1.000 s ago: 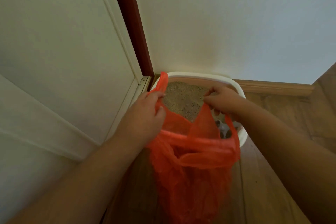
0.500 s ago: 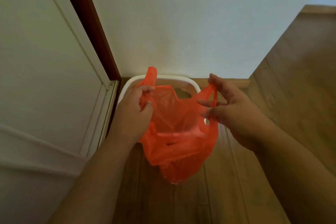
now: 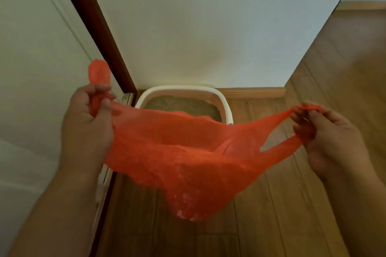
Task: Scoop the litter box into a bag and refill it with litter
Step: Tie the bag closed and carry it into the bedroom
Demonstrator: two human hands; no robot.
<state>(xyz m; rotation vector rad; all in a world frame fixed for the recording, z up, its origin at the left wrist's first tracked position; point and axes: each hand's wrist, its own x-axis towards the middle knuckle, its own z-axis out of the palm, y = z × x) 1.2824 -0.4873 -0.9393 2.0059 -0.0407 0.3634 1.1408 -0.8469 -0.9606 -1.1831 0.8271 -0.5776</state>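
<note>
Since a moment earlier both hands had drawn apart, the left hand and right hand each gripping a handle of the thin orange plastic bag, stretched over the white, litter-filled litter box, where overstretching might tear it.
</note>
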